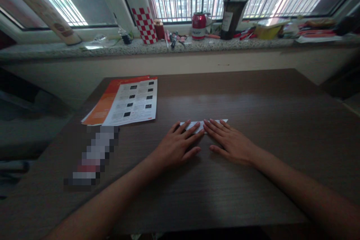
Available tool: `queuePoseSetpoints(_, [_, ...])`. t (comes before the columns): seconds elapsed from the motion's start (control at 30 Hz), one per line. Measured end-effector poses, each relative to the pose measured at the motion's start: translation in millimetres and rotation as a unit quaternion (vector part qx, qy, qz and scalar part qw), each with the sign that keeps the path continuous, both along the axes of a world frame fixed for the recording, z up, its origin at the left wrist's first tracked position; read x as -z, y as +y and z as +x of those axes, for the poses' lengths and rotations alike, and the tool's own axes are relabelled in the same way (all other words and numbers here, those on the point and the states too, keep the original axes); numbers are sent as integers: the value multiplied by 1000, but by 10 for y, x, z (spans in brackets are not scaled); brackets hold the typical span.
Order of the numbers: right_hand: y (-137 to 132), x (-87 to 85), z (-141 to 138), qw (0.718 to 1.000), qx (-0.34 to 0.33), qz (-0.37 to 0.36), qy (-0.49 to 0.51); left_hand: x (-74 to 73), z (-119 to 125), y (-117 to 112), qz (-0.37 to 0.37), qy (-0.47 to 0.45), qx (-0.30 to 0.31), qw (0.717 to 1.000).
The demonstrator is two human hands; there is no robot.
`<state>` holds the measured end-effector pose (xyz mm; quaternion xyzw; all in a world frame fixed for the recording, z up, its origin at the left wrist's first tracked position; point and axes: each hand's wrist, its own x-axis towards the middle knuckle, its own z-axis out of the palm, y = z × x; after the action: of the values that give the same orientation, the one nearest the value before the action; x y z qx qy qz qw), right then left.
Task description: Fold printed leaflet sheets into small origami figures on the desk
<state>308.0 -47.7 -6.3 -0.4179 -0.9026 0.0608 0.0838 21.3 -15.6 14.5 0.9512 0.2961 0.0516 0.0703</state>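
We note a brown wood-grain table (253, 97) bearing orange and white printed sheets (129, 101), far left; a pixelated object (94, 155), nearer us; narrow white paper (201, 124), mid-table.

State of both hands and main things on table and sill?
Narrow white paper strip: flat, partly covered
Bare left hand: open, fingers spread over strip
Bare right hand: open, fingers over strip
White printed sheet: flat, on top
Orange printed sheet: flat, partly covered
White bottle with red checks: upright
Red-and-white metal can: upright; opened or not unclear
Tall dark cup with clear top: upright
Long pale tube: leaning
Pixelated item: cannot tell
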Motion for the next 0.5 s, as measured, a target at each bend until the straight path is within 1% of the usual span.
queuePoseSetpoints(0.2, [16,36,22,1000,-1,0,12,54,-92,67,-31,15,23,999])
queuePoseSetpoints(0.4, [10,50,22,1000,5,8,21,43,-106,98,-45,24,23,998])
queuePoseSetpoints(0.5, [12,42,21,1000,3,5,25,38,-99,98,-41,14,23,999])
